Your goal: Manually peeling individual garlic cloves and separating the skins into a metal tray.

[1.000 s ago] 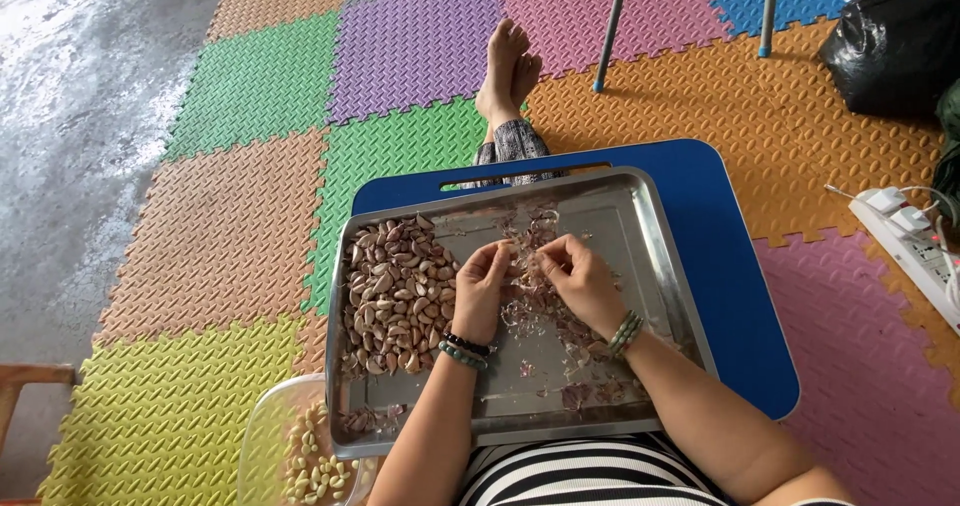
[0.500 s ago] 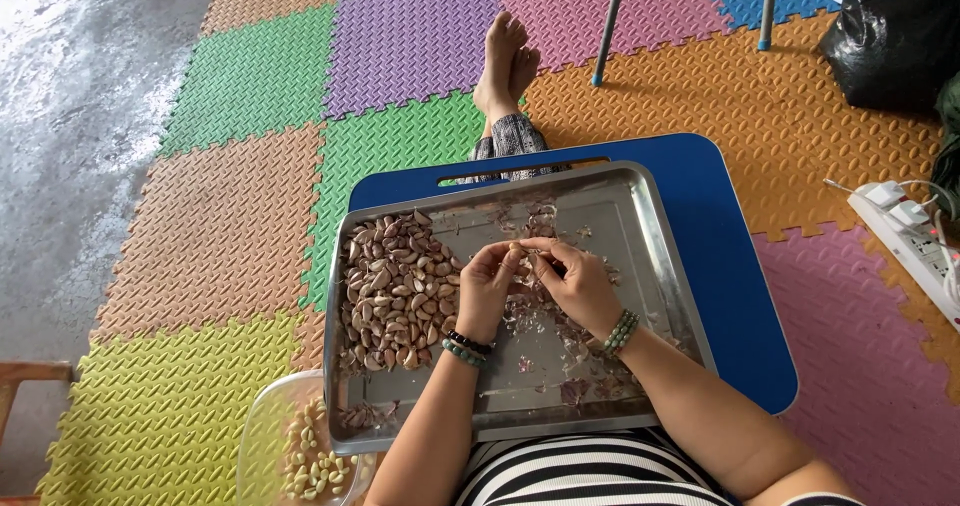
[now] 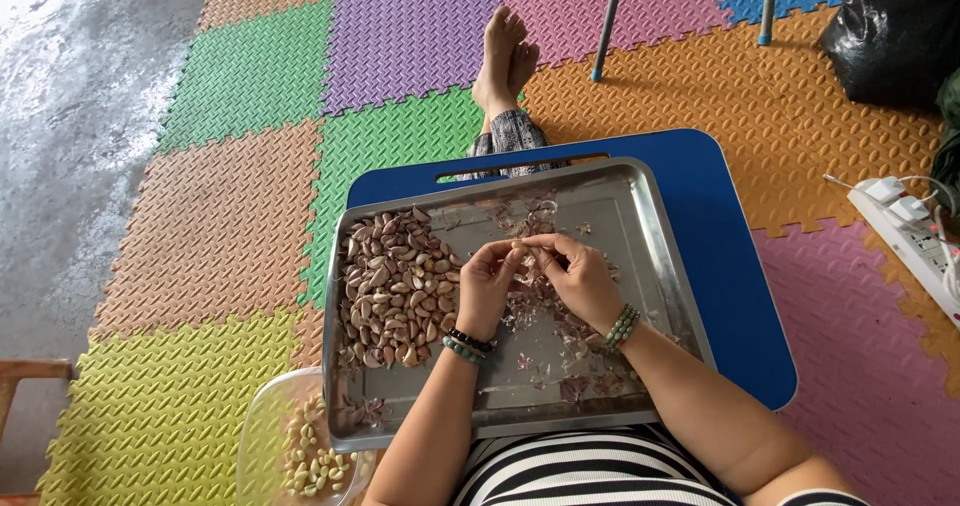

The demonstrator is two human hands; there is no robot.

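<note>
While both hands, left hand [image 3: 487, 284] and right hand [image 3: 580, 278], pinch 1 garlic clove [image 3: 521, 250] over the tray [image 3: 660, 266] centre, peeling goes best gently (skins fall inside).

Garlic clove [image 3: 520, 249]: small, pale, pinched between fingertips of both hands above the tray's middle.
Unpeeled cloves [image 3: 393, 288]: purplish-brown heap, tray's left side.

Silver tray [image 3: 655, 256]; blue board [image 3: 735, 266]; multicolour embossed mats [image 3: 230, 226]; black-white striped top [image 3: 590, 471].
</note>
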